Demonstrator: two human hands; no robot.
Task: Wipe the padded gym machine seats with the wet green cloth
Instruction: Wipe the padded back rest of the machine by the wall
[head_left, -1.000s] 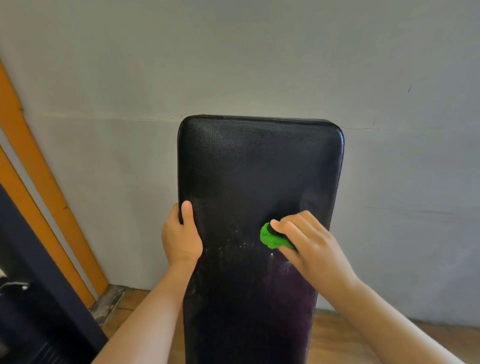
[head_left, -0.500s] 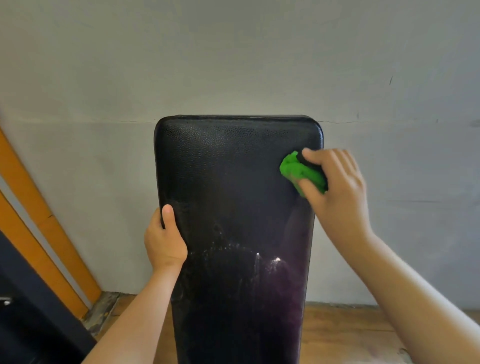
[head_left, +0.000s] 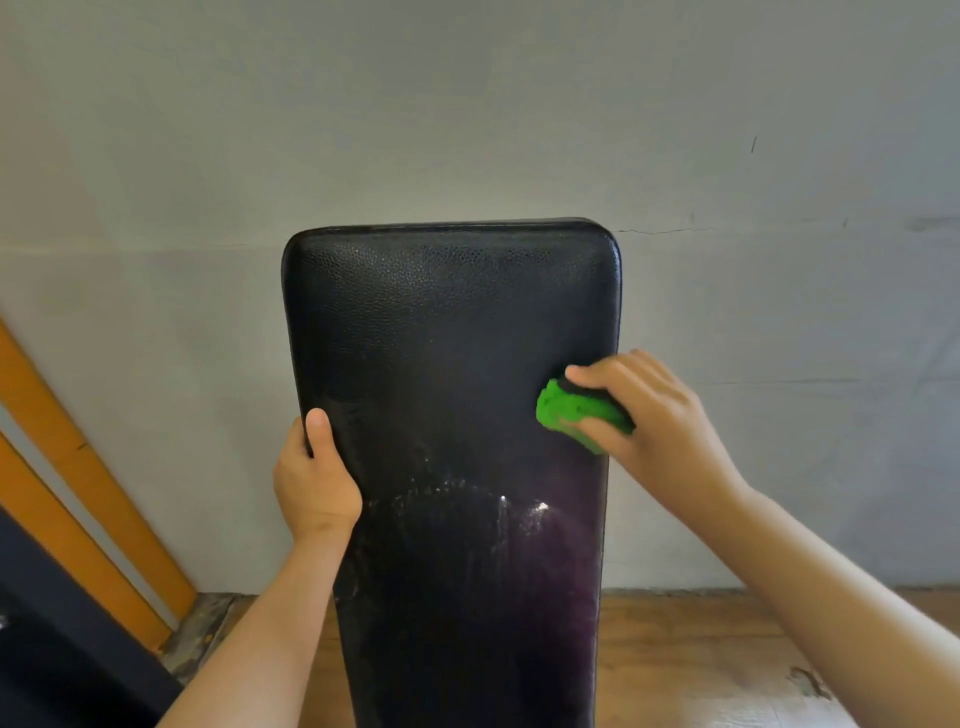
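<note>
Head camera shows me a tall black padded seat (head_left: 447, 364) standing up in front of a grey wall (head_left: 467, 104). I see the left hand (head_left: 317, 480) gripping the seat's left edge, thumb flat on the front, other fingers hidden behind. The right hand (head_left: 662, 415) is curled round the bunched green cloth (head_left: 574, 410) and presses it on the seat by the right edge. Wet streaks (head_left: 467, 499) shine lower down.

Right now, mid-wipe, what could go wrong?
1. The green cloth is bunched small in the right hand at the right edge of the pad; it may slip off the side.
2. The pad's top looks dry and could get skipped.
3. The left hand grips the left edge, likely leaving that patch unwiped.
</note>
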